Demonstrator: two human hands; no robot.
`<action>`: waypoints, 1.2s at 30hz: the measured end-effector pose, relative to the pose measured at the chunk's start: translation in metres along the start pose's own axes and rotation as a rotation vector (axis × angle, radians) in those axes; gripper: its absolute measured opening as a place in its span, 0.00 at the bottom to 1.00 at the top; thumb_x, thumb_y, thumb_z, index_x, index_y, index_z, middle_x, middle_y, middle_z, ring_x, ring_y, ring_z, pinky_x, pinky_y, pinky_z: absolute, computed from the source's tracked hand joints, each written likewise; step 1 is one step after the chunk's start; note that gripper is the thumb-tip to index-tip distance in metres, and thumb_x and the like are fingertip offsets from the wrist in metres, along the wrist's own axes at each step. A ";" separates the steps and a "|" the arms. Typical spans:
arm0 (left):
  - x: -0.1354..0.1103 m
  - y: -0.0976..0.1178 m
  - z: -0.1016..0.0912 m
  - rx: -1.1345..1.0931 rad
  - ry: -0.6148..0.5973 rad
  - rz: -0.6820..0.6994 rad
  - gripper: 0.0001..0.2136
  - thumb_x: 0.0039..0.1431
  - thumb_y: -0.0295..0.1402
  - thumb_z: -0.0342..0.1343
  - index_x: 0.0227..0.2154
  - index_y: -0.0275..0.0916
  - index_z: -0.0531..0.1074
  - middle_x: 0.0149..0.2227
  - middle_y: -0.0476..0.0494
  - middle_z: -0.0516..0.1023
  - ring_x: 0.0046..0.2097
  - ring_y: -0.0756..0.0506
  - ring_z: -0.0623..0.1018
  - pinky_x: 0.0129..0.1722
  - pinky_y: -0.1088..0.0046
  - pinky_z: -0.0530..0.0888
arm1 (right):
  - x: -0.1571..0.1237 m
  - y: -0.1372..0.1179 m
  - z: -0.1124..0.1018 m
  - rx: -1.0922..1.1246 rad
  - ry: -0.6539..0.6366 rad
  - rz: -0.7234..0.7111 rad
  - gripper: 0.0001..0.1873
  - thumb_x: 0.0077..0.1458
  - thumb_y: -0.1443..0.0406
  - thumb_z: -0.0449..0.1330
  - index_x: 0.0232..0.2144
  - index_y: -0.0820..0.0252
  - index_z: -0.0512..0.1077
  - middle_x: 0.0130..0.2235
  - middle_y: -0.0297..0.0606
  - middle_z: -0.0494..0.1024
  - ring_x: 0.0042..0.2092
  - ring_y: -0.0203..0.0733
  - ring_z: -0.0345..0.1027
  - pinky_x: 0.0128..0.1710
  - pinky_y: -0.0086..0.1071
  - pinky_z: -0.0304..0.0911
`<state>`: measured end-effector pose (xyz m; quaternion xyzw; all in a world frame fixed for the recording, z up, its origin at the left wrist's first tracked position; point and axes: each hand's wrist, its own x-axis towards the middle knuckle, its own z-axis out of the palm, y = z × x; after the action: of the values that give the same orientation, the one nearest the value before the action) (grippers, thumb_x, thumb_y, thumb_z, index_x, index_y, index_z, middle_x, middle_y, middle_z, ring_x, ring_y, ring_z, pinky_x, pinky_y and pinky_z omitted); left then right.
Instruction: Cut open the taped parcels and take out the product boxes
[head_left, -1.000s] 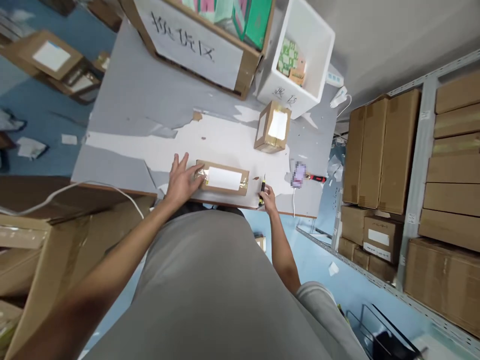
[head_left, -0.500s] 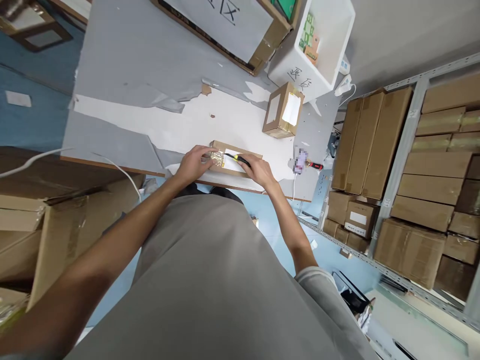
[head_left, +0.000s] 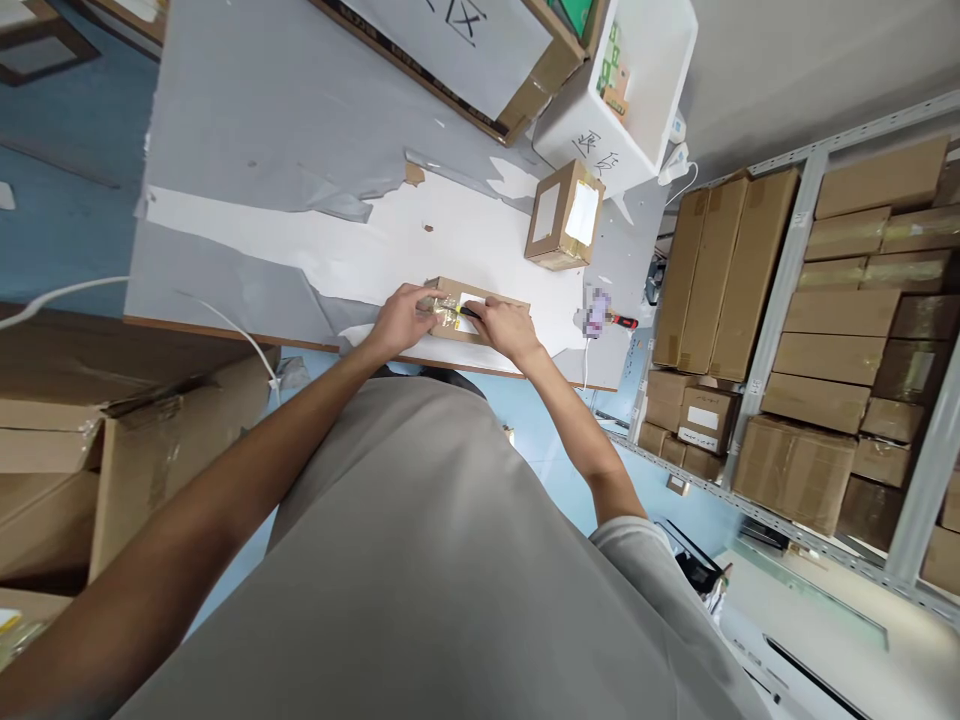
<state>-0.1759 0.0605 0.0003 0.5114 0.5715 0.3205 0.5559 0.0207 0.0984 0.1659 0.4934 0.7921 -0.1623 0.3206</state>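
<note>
A narrow cardboard box (head_left: 451,329) lies near the front edge of the table, with a white label on top and shiny clear tape over its left end. My left hand (head_left: 403,320) grips that end, thumb and fingers closed around it. In my right hand (head_left: 508,328) is a utility knife (head_left: 469,312) with a black and yellow handle. Its tip points left toward the taped end, close to my left fingertips. Whether the blade touches the tape I cannot tell. My right hand covers the right part of the box.
A smaller carton (head_left: 556,215) with white labels stands behind on the right, beside a white bin (head_left: 577,140). A large carton (head_left: 450,60) is at the back. A red-and-black handled tool (head_left: 625,321) lies at right. Shelves hold stacked boxes (head_left: 825,390).
The knife has moved left and lower over the taped end, and my right hand has shifted left with it. My left hand keeps its place on the box. The camera view has shifted slightly.
</note>
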 end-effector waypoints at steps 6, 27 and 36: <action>0.002 -0.002 0.000 -0.027 -0.010 -0.027 0.25 0.60 0.30 0.72 0.61 0.41 0.88 0.63 0.35 0.81 0.51 0.37 0.88 0.64 0.52 0.86 | 0.013 -0.013 -0.005 -0.059 -0.010 -0.004 0.24 0.88 0.60 0.49 0.68 0.58 0.81 0.59 0.54 0.88 0.60 0.59 0.84 0.58 0.43 0.76; -0.008 0.012 0.013 0.023 0.196 -0.170 0.23 0.59 0.32 0.68 0.58 0.42 0.86 0.66 0.37 0.83 0.54 0.38 0.87 0.60 0.57 0.87 | -0.032 0.144 0.090 0.101 0.018 0.174 0.21 0.85 0.62 0.54 0.69 0.58 0.80 0.61 0.60 0.87 0.61 0.60 0.81 0.60 0.45 0.70; -0.018 0.017 0.019 -0.010 0.324 -0.304 0.24 0.61 0.32 0.66 0.60 0.38 0.84 0.54 0.44 0.87 0.50 0.42 0.82 0.56 0.62 0.83 | -0.019 0.136 0.196 0.874 0.312 0.130 0.20 0.86 0.57 0.53 0.69 0.53 0.77 0.65 0.45 0.87 0.63 0.51 0.82 0.63 0.37 0.71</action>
<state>-0.1565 0.0448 0.0188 0.3584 0.7223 0.3136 0.5015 0.2148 0.0360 0.0412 0.6494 0.6556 -0.3843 -0.0306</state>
